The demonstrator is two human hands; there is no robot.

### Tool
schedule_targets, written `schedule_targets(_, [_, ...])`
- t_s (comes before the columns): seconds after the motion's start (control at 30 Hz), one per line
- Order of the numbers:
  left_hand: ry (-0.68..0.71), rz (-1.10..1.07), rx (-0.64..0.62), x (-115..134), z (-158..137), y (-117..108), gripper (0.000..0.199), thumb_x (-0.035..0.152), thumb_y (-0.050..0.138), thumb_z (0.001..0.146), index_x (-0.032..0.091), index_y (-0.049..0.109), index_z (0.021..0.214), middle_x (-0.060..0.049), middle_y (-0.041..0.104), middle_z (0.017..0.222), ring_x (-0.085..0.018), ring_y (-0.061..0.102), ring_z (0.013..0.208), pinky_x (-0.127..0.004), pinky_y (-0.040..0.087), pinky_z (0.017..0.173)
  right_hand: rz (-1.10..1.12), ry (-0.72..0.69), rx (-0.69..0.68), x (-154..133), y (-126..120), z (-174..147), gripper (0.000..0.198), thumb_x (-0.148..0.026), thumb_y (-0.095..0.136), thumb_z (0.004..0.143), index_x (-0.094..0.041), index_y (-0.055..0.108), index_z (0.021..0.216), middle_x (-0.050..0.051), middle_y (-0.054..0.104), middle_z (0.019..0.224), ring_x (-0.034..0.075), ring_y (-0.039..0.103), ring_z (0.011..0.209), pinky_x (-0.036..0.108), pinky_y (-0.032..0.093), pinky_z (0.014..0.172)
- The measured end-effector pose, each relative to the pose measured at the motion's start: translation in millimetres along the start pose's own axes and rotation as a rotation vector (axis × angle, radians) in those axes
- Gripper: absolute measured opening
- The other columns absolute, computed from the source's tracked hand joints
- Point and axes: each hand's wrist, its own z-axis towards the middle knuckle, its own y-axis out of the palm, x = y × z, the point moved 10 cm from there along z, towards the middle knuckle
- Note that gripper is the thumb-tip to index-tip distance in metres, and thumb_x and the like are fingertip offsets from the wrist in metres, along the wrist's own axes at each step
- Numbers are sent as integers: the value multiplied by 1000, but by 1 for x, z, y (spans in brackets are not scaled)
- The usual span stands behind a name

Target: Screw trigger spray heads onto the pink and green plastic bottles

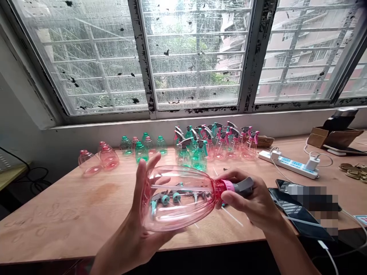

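A clear pink spray bottle [180, 221] lies sideways in the air above the table's front edge, its base to the left. My left hand [146, 233] cups the base, thumb and fingers curved around it. At the neck, my right hand [249, 198] grips the pink collar and grey spray head [243, 187] with thumb and fingers. A white dip tube [183, 188] runs inside the bottle. Through its wall I see several loose teal-and-grey spray heads [176, 197] on the table, partly hidden. A loose white tube [233, 216] lies beneath my right hand.
Open-necked pink bottles [109, 157] and green bottles [141, 152] stand at the back left. Several bottles with spray heads [198, 156] cluster at back centre. To the right are a power strip [289, 164], phones [298, 214], cables and a cardboard box [318, 136].
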Motion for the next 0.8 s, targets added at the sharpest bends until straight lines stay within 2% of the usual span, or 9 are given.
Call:
schedule_targets(0.1, [-90, 40, -4, -8, -2, -1, 120, 32, 88, 86, 45, 6, 172, -8, 14, 182, -45, 47, 153, -58, 62, 107, -3, -14, 4, -2, -1, 1, 16, -27, 92, 87, -23, 83, 101, -1, 82, 72, 11, 74, 61, 14, 59, 60])
schedule_targets(0.23, [-19, -18, 57, -7, -2, -2, 99, 31, 71, 100, 55, 5, 169, -2, 18, 182, -41, 32, 162, -63, 51, 118, 15, 4, -17, 1, 2, 3, 16, -30, 91, 88, -23, 82, 100, 0, 82, 71, 12, 74, 61, 15, 60, 61])
schedule_targets(0.3, [19, -35, 64, -5, -1, -1, 94, 30, 66, 104, 59, 4, 167, 1, 19, 181, -38, 31, 163, -63, 51, 118, 14, 3, -11, 1, 2, 2, 16, -31, 91, 88, -23, 82, 99, 0, 81, 70, 12, 74, 61, 16, 60, 60])
schedule_targets(0.43, [-53, -10, 51, -7, 0, -1, 115, 44, 86, 89, 48, 5, 171, -8, 22, 180, -43, 39, 157, -60, 57, 112, -24, -9, 13, -1, 1, 1, 18, -30, 92, 86, -22, 83, 100, 0, 81, 71, 13, 73, 61, 16, 58, 56])
schedule_targets(0.5, [-79, 2, 41, -8, 0, -1, 122, 43, 92, 81, 44, 10, 172, -12, 24, 178, -45, 44, 153, -58, 61, 107, -35, -9, 15, -2, 1, 1, 17, -29, 92, 87, -23, 83, 100, 0, 81, 71, 12, 73, 61, 16, 57, 57])
schedule_targets(0.57, [-67, -17, 47, -8, -1, -2, 117, 37, 89, 85, 46, 11, 171, -11, 21, 180, -44, 46, 152, -59, 60, 108, -22, -5, 13, -2, 1, 2, 15, -29, 91, 88, -24, 83, 100, -1, 80, 70, 12, 73, 61, 16, 59, 59])
schedule_targets(0.67, [-20, -56, 72, -6, -2, -2, 103, 29, 77, 95, 51, 9, 170, -7, 17, 181, -39, 43, 156, -63, 50, 118, 19, -7, 16, -2, 1, 3, 14, -30, 89, 90, -26, 82, 101, -2, 80, 70, 14, 76, 62, 18, 61, 61])
schedule_targets(0.73, [-15, -75, 92, -5, -2, -3, 99, 28, 76, 97, 53, 13, 169, -7, 23, 179, -37, 45, 155, -62, 47, 120, 14, -21, 15, -3, 0, 3, 14, -32, 88, 91, -25, 82, 101, -1, 80, 70, 15, 76, 62, 19, 62, 61])
schedule_targets(0.8, [-55, -78, 104, -7, 0, -4, 105, 32, 84, 91, 50, 17, 169, -10, 39, 171, -37, 52, 149, -60, 49, 120, -37, -38, -3, -6, 1, 2, 14, -34, 87, 92, -25, 82, 101, -1, 80, 71, 15, 74, 62, 19, 60, 61])
